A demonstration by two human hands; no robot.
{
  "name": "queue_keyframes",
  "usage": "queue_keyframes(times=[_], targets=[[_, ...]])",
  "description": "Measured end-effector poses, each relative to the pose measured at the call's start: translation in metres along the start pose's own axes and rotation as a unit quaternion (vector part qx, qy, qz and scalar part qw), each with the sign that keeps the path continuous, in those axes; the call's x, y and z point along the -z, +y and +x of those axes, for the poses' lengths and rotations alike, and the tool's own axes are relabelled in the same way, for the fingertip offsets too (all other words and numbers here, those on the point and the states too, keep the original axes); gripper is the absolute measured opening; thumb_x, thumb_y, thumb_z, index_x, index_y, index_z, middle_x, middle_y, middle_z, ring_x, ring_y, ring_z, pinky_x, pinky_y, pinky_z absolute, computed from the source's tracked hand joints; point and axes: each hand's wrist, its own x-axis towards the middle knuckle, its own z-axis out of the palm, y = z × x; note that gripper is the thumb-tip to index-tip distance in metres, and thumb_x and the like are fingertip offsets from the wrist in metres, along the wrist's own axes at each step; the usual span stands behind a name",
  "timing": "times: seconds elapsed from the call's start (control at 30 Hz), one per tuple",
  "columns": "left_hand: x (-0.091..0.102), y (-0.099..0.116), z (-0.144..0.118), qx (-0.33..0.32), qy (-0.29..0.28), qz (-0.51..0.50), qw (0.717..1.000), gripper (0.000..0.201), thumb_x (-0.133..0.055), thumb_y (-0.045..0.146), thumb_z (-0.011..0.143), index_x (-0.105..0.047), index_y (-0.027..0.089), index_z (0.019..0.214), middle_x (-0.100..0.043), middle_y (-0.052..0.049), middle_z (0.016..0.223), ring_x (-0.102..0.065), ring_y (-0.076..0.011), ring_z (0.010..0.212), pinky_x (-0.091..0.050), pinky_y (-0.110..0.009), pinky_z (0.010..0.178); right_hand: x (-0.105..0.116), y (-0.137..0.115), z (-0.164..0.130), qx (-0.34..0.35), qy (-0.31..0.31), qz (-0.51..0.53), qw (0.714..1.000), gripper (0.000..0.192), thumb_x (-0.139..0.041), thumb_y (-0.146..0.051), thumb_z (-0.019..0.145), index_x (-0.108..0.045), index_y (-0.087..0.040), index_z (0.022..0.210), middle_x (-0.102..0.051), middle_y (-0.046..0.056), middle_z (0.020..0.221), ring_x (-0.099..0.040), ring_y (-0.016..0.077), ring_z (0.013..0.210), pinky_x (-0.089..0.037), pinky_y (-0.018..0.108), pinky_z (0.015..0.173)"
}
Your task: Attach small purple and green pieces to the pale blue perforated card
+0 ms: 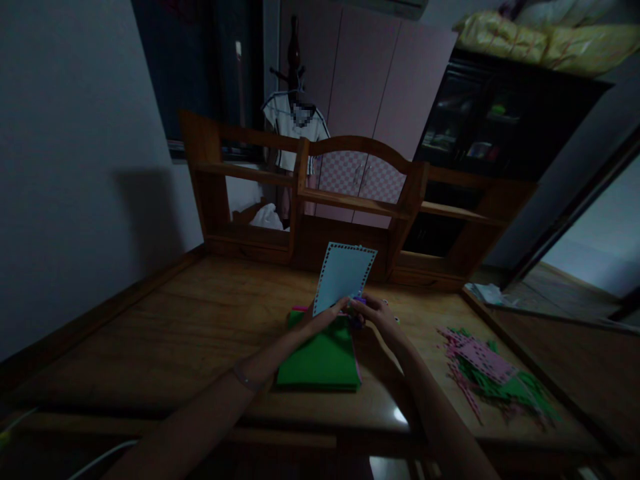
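Note:
My left hand (324, 316) pinches the lower edge of a pale blue sheet (344, 275) that has small holes punched along its border and stands upright, tilted slightly. My right hand (376, 312) meets it at the sheet's bottom right corner, fingers closed around a small purple object (358, 302) whose shape I cannot make out. Under both hands lies a stack of green sheets (321, 359) with a pink edge showing, flat on the wooden desk (190, 327).
A pile of pink and green punched scraps (493, 377) lies on the desk at the right. A wooden shelf unit (350, 200) stands along the desk's back edge. A dark cabinet (500, 120) and pink wardrobe stand behind. The room is dim.

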Motion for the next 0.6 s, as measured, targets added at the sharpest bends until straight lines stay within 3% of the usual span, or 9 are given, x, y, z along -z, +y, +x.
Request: queue_keyframes(times=[0.43, 0.6], targets=[[0.004, -0.02, 0.009, -0.019, 0.002, 0.046, 0.999, 0.051, -0.052, 0.056, 0.082, -0.064, 0.014, 0.109, -0.064, -0.011, 0.115, -0.058, -0.0259, 0.109, -0.037, -0.042, 0.106, 0.002, 0.01, 0.004, 0.0, 0.024, -0.005, 1.0, 0.033, -0.067, -0.051, 0.073, -0.068, -0.019, 0.08, -0.065, 0.003, 0.072, -0.057, 0.0169, 0.065, -0.039, 0.027, 0.057], [0.001, -0.007, 0.001, -0.023, -0.026, 0.037, 0.999, 0.047, -0.05, 0.051, 0.084, -0.064, 0.014, 0.109, -0.064, -0.011, 0.115, -0.057, -0.0249, 0.109, -0.035, -0.04, 0.107, 0.003, 0.011, 0.002, 0.0, 0.026, 0.0, 1.0, 0.03, -0.068, -0.048, 0.073, -0.067, -0.019, 0.082, -0.066, 0.003, 0.076, -0.057, 0.0172, 0.067, -0.04, 0.027, 0.058]])
